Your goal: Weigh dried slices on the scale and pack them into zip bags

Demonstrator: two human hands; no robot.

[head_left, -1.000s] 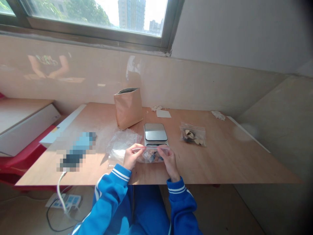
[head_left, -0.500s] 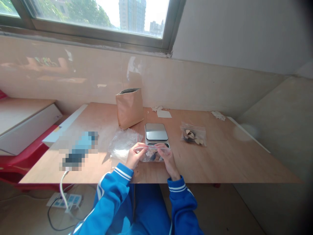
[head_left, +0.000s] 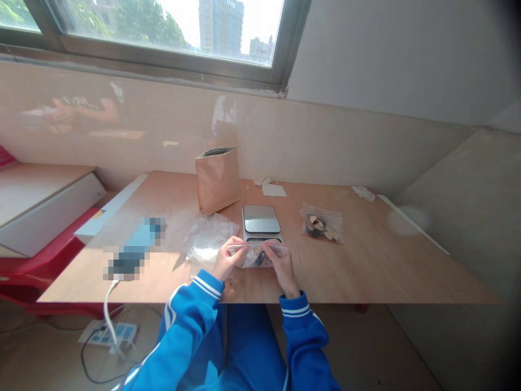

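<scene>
Clear zip-top plastic bag (head_left: 257, 255) of small dark and pale pieces sits at the near edge of the wooden table (head_left: 366, 271), just in front of the small silver scale (head_left: 261, 221). We pinch its top strip with left hand (head_left: 227, 260) and right hand (head_left: 280, 264); since a second ago our fingers have drawn closer along the seal, so it looks nearly closed.

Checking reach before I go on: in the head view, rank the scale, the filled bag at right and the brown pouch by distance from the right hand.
From the right hand:
1. Scale, just beyond the fingers.
2. Filled bag, to the right.
3. Brown pouch, back left, by the wall.
</scene>
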